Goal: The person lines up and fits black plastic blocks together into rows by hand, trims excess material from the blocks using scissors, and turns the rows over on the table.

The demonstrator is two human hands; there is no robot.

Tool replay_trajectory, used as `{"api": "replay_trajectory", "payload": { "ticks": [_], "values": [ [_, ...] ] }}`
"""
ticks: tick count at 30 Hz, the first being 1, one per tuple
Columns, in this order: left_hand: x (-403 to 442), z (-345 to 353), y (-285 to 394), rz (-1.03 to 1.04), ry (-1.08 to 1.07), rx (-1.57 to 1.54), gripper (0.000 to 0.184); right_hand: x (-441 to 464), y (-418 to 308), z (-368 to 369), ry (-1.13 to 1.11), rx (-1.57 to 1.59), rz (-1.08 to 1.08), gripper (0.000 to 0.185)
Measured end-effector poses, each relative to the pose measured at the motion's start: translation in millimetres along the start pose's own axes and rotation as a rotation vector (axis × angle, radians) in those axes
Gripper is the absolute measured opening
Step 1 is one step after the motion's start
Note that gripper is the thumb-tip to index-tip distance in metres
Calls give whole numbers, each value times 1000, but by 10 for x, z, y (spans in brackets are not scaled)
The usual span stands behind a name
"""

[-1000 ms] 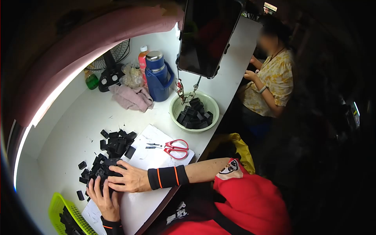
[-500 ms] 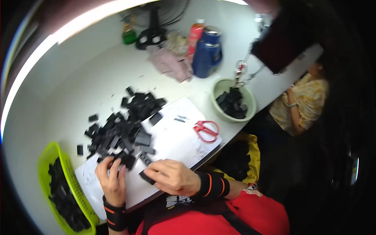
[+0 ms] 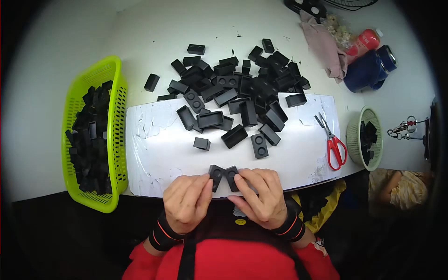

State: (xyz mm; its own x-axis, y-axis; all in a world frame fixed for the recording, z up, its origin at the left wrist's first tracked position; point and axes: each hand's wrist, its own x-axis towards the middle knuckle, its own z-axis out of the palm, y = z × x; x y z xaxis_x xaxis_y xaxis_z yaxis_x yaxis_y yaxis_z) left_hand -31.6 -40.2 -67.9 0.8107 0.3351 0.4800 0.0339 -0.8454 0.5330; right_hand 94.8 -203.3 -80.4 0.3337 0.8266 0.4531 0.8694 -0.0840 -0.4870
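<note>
My left hand (image 3: 187, 200) pinches a small black block (image 3: 215, 175) at the front edge of the white board (image 3: 186, 161). Beside it, my right hand (image 3: 262, 198) holds another black block (image 3: 231, 176) between thumb and fingers. The two blocks tilt apart in a V and meet or nearly meet near their upper parts; round marks show on their faces. Beyond the hands a heap of black blocks (image 3: 248, 112) lies across the board and table, some hollow side up, some with two round marks showing.
A green basket (image 3: 117, 135) of black pieces stands left. To the right are red-handled scissors (image 3: 333, 151) and a pale green bowl (image 3: 379, 140) with black pieces. Behind lie a pink cloth (image 3: 322, 44), a pink bottle (image 3: 366, 42) and a blue flask (image 3: 366, 72). Another person's clothing (image 3: 408, 189) shows right.
The view has swung to face the board squarely. My hands have left the heap and come together at the board's front edge, each with a block. The heap is spread wider.
</note>
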Motion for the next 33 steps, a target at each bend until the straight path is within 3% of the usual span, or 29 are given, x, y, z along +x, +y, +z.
{"api": "replay_trajectory", "payload": {
  "ticks": [3,5,6,10,13,16,20,21,24,28,31,33],
  "values": [
    [-73,-51,10,-29,-147,30,26,65,46,-103,21,131,72,29],
    [-57,-136,46,-260,-161,-84,35,54,185,-162,142,-30,201,28],
    [-47,-151,0,-223,-189,-123,51,112,206,-157,133,-26,208,28],
    [129,-25,60,-163,-328,-163,67,245,262,-65,104,-179,277,33],
    [193,5,21,-25,-446,-102,61,228,259,-88,145,-108,289,35],
    [134,57,-3,-41,-377,-120,58,65,152,-199,217,-103,337,36],
    [215,10,112,-128,-389,-164,59,-72,-58,-185,-44,-125,257,39],
    [240,20,90,-125,-386,-170,59,-61,-75,-236,-65,2,268,38],
    [426,56,-44,45,-145,31,49,7,107,-301,149,-96,290,35],
    [612,347,-81,157,-187,273,39,331,360,-194,122,-234,313,26],
    [637,250,-98,108,-238,205,36,322,437,-129,124,-237,257,18],
    [573,77,-113,122,-142,112,34,212,345,-278,220,-28,424,11]
  ]
}}
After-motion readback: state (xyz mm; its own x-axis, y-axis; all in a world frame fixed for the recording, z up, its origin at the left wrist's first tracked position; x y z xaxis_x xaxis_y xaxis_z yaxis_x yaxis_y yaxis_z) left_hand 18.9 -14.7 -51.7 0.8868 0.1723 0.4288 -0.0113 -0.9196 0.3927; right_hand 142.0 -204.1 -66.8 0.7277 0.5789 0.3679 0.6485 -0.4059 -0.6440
